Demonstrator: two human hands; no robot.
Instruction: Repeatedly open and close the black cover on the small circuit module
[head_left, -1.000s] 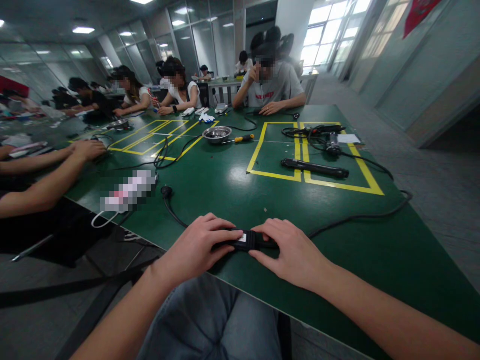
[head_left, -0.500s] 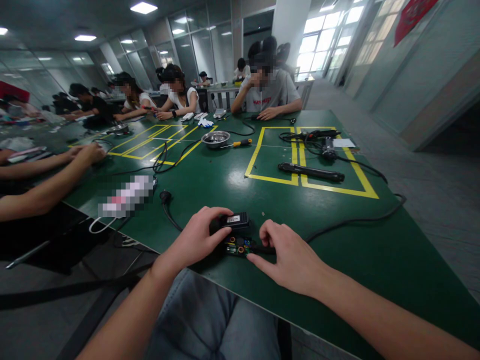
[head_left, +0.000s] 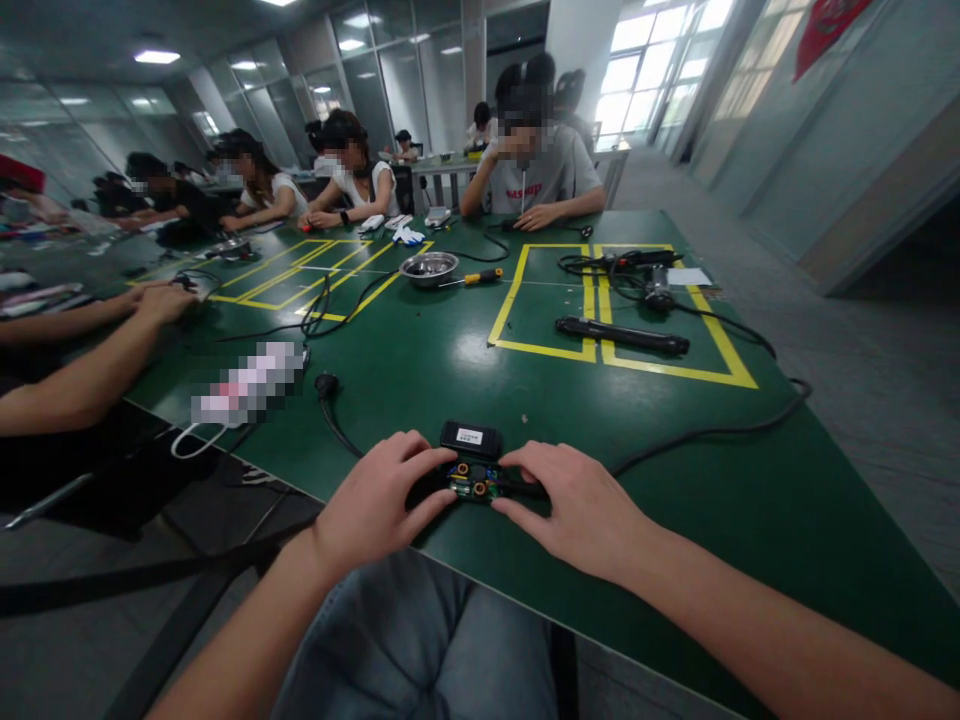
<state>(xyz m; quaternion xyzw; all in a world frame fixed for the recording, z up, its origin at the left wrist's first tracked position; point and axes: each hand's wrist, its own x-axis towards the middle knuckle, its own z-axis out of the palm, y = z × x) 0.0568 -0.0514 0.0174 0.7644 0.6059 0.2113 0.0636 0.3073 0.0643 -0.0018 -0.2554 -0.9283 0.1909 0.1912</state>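
Observation:
A small circuit board (head_left: pixel 475 482) with copper coils lies in an open black case near the table's front edge. My left hand (head_left: pixel 386 490) grips its left end between thumb and fingers. At the right end, my right hand (head_left: pixel 574 505) pinches it the same way, close to where a black cable (head_left: pixel 690 436) leaves the case. Just behind the board rests a black cover (head_left: pixel 471 437) with a white label, touched by neither palm. The ends of the board are partly hidden by my fingertips.
A black plug (head_left: pixel 327 386) lies to the left, near a pinkish-white blurred object (head_left: pixel 251 380). Farther back are a metal bowl (head_left: pixel 428 268), a yellow-black screwdriver (head_left: pixel 480 277) and a black bar-shaped tool (head_left: pixel 622 336) over yellow tape. Several people sit around the green table.
My left hand has let go of the black cover, which now lies behind the board, and has moved down to the board's left end. My right hand has closed in on the right end.

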